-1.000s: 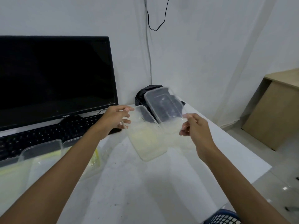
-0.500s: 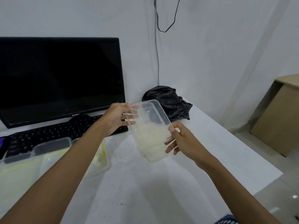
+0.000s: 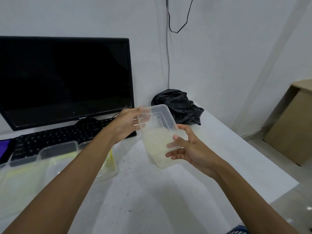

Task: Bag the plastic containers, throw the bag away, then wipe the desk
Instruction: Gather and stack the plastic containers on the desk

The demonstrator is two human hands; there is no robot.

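I hold a clear plastic container (image 3: 157,132) tilted above the white desk (image 3: 152,191); it looks like two tubs nested together, smeared pale yellow inside. My left hand (image 3: 125,125) grips its far upper-left rim. My right hand (image 3: 189,149) grips its near right side, thumb on the rim and fingers underneath. A crumpled black plastic bag (image 3: 177,105) lies at the desk's back corner, just behind the container. Several more clear containers (image 3: 55,159) with yellow residue sit on the desk at the left, partly hidden by my left forearm.
A black monitor (image 3: 65,78) and black keyboard (image 3: 59,139) stand at the back left. A cable (image 3: 168,56) hangs down the wall corner. The desk's right edge drops to a tiled floor with a wooden cabinet (image 3: 292,122). Dark crumbs speckle the desk.
A second container that my right hand held apart has been slid into the one in my left hand. My right hand moved from the upper rim down to the near right side.
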